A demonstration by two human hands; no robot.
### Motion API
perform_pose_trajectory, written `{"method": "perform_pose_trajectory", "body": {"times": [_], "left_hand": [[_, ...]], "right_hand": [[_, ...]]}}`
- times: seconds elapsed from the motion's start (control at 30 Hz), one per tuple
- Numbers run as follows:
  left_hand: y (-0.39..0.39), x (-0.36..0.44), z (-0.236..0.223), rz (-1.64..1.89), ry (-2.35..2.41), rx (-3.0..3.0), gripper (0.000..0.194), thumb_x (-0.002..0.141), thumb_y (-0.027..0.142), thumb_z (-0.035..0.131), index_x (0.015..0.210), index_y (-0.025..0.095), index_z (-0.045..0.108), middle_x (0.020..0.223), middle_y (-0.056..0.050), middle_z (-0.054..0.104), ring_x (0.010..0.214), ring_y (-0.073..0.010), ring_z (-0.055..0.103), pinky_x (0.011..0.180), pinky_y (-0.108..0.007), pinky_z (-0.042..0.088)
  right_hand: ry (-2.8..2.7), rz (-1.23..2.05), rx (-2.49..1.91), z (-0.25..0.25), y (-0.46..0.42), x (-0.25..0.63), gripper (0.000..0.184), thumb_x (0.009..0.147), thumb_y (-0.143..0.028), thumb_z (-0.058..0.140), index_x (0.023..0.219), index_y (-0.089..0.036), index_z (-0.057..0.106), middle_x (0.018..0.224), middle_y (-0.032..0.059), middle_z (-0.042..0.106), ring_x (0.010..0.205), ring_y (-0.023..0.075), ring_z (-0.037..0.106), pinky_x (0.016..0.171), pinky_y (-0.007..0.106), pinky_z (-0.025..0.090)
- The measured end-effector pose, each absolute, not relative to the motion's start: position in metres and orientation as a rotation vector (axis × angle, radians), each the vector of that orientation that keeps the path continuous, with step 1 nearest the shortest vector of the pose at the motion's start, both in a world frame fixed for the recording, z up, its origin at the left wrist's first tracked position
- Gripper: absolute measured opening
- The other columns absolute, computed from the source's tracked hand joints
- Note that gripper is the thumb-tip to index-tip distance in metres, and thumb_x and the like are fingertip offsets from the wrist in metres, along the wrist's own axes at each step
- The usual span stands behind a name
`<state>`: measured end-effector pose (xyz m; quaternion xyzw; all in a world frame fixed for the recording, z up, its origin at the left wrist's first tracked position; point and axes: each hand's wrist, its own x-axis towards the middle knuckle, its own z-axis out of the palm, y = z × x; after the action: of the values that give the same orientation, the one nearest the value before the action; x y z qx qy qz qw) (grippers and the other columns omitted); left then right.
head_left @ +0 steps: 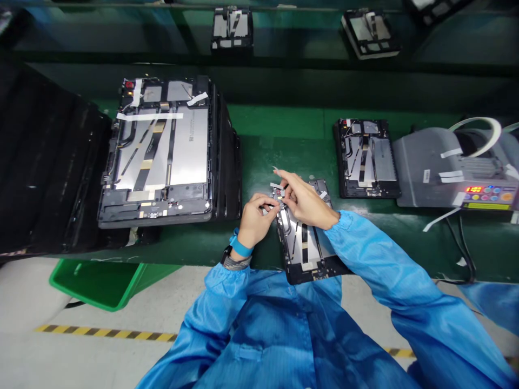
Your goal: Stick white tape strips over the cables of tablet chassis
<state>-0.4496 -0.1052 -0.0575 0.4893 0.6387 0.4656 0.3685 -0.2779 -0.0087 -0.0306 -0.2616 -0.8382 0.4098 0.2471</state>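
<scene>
An opened tablet (304, 237) lies in front of me at the bench edge, its silver battery area and dark ribbon cables showing. My left hand (257, 220) is at its upper left corner, thumb and forefinger pinched together; whatever lies between them is too small to make out. From above, my right hand (306, 201) reaches over the same corner with curled fingers. A thin piece of white tape (275, 168) sticks out at its fingertips. Another short white strip (277, 186) shows just below, by the tablet's corner. Part of the tablet's top is hidden under my right hand.
A tall stack of opened tablets (170, 146) stands at left, beside dark stacked trays (48, 162). To the right are another tablet stack (367, 156) and a grey tape dispenser (438, 167) with a lit display. A green bin (97, 281) sits below the bench (279, 124). More units lie behind.
</scene>
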Motion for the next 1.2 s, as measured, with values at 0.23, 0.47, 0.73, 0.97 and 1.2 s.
{"method": "perform_pose_trajectory", "body": {"times": [0.23,0.47,0.73,0.97,1.2], "left_hand": [[-0.100,-0.451,-0.055,1.145,1.653,1.250,0.006,0.079,0.019,0.080,0.085,0.019,0.078,0.090,-0.003,0.068,0.066,-0.0106,0.058,0.064,-0.025,0.051],[-0.103,-0.432,-0.054,1.200,1.811,1.256,0.006,0.083,0.013,0.075,0.082,0.019,0.074,0.084,0.000,0.063,0.065,-0.0107,0.054,0.064,-0.026,0.044],[-0.096,-0.427,-0.058,1.177,1.903,1.182,0.020,0.080,0.016,0.080,0.086,0.021,0.061,0.079,0.004,0.062,0.061,-0.0103,0.050,0.062,-0.025,0.039],[-0.096,-0.430,-0.056,1.200,1.891,1.283,0.033,0.079,0.012,0.079,0.104,0.023,0.061,0.095,0.002,0.061,0.066,-0.0104,0.051,0.068,-0.026,0.045],[-0.098,-0.434,-0.051,1.162,1.834,1.443,0.048,0.084,0.011,0.071,0.130,0.025,0.068,0.113,-0.005,0.057,0.077,-0.0134,0.054,0.077,-0.029,0.052]], "right_hand": [[-2.319,1.094,-0.751,-0.028,-0.009,-0.277,0.079,0.089,-0.002,0.051,0.162,-0.027,0.036,0.123,0.0106,0.059,0.083,0.0175,0.063,0.088,0.042,0.065],[-2.332,1.016,-0.775,-0.033,-0.015,-0.277,0.083,0.089,-0.001,0.048,0.166,-0.028,0.031,0.131,0.0137,0.057,0.093,0.0216,0.068,0.088,0.044,0.064],[-2.237,0.943,-0.872,-0.026,-0.017,-0.275,0.082,0.087,-0.005,0.059,0.163,-0.027,0.037,0.126,0.0124,0.063,0.110,0.0278,0.065,0.103,0.054,0.058],[-1.355,1.577,-1.085,-0.001,-0.073,-0.259,0.074,0.094,-0.034,0.073,0.157,-0.031,0.034,0.135,0.0106,0.070,0.096,0.0202,0.074,0.084,0.038,0.064],[-0.737,1.880,-1.067,-0.014,-0.113,-0.276,0.067,0.088,-0.030,0.074,0.145,-0.031,0.038,0.135,0.0097,0.074,0.097,0.0209,0.079,0.084,0.038,0.065]]}}
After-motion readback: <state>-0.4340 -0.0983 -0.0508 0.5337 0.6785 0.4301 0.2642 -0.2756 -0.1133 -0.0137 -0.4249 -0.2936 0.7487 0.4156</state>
